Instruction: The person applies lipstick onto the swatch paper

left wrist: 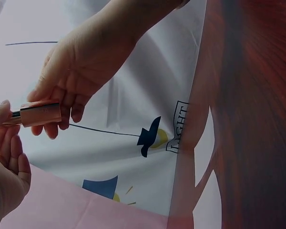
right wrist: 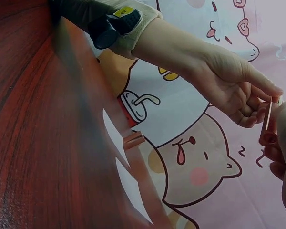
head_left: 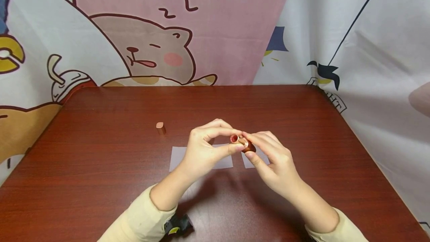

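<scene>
Both hands meet over the table around a shiny copper-coloured lipstick tube. My left hand pinches its slim end between thumb and fingers, where a round opening with red inside shows. The right hand grips the wider base with thumb and fingertips. In the left wrist view the base is a smooth block with a dark band at its neck. A matching copper cap stands on the table, left of the hands. Fingers partly hide the tube in the right wrist view.
Two white sheets of paper lie on the dark red wooden table beneath the hands. A printed cloth with cartoon animals hangs behind the table and along its right side. A black device sits at the left cuff.
</scene>
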Action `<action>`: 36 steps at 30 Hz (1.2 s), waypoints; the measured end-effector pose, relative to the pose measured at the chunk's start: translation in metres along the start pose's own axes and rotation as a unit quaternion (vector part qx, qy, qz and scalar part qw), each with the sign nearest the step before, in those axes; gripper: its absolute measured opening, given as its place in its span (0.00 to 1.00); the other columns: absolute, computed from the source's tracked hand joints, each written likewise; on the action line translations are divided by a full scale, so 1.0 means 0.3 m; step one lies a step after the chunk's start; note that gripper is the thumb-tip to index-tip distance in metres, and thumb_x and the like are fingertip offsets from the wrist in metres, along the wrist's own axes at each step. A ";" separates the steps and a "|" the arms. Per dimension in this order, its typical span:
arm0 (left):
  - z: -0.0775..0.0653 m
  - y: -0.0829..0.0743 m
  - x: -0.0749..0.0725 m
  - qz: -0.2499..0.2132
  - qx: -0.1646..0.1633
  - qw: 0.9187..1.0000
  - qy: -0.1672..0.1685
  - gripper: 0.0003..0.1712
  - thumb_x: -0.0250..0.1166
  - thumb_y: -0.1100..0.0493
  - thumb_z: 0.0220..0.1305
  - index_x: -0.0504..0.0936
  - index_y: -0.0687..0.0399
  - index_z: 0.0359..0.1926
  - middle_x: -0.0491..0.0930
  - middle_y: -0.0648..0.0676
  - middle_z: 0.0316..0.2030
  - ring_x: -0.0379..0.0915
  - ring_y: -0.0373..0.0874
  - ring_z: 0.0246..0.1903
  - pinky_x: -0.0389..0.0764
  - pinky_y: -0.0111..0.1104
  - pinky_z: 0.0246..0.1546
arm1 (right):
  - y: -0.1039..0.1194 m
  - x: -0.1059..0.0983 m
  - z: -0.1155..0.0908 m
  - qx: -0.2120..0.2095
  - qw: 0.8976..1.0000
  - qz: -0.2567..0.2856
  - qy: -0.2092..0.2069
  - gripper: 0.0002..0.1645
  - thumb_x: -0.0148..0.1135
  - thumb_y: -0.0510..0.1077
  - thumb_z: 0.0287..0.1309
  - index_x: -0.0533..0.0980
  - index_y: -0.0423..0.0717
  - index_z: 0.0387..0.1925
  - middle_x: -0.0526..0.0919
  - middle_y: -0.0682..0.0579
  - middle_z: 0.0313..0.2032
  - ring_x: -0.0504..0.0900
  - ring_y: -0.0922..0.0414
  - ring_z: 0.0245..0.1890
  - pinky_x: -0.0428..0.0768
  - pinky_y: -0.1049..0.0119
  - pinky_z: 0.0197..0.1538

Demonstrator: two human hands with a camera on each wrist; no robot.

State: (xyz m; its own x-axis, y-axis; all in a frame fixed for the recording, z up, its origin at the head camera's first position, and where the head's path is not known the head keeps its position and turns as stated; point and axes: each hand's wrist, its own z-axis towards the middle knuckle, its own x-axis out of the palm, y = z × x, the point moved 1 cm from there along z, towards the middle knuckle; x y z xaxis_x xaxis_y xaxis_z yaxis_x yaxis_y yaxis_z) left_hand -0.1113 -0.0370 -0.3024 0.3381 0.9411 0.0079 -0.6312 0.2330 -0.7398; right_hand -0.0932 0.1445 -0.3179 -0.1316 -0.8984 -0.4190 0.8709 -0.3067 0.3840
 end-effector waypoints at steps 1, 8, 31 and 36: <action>0.000 -0.001 0.000 0.000 0.000 1.000 0.000 0.14 0.74 0.77 0.43 0.84 0.73 0.36 0.81 0.57 0.30 0.77 0.47 0.33 0.80 0.38 0.36 | 0.000 0.000 0.000 0.002 1.000 -0.001 -0.006 0.25 0.58 0.51 0.66 0.78 0.30 0.47 0.84 0.43 0.41 0.78 0.52 0.41 0.74 0.70 0.49; 0.000 -0.004 -0.002 0.002 -0.004 1.000 0.000 0.13 0.73 0.76 0.44 0.85 0.72 0.36 0.82 0.56 0.30 0.76 0.48 0.34 0.78 0.34 0.36 | 0.001 0.001 -0.001 0.014 0.999 0.008 -0.034 0.28 0.67 0.54 0.57 0.80 0.30 0.44 0.83 0.43 0.37 0.77 0.54 0.41 0.74 0.71 0.46; -0.001 -0.004 -0.002 0.012 -0.003 1.000 -0.001 0.15 0.74 0.76 0.44 0.85 0.70 0.37 0.81 0.55 0.30 0.76 0.48 0.34 0.79 0.35 0.36 | 0.012 0.000 0.007 -0.011 0.997 -0.008 -0.071 0.22 0.69 0.51 0.56 0.82 0.31 0.35 0.81 0.45 0.28 0.76 0.55 0.33 0.72 0.72 0.42; 0.000 -0.003 -0.001 0.015 -0.002 1.000 -0.003 0.15 0.74 0.76 0.43 0.84 0.71 0.36 0.81 0.55 0.30 0.76 0.47 0.34 0.79 0.35 0.36 | 0.015 0.000 0.010 -0.024 0.997 -0.012 -0.076 0.22 0.68 0.50 0.57 0.82 0.30 0.33 0.80 0.45 0.26 0.75 0.55 0.31 0.71 0.72 0.41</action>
State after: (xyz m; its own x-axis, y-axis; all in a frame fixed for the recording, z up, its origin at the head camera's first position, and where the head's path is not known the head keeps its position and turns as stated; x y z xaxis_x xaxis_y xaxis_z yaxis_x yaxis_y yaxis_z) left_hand -0.1107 -0.0375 -0.3016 0.3152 0.9490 -0.0101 -0.6375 0.2038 -0.7430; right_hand -0.0908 0.1423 -0.3137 -0.2203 -0.9294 -0.2960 0.8874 -0.3169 0.3347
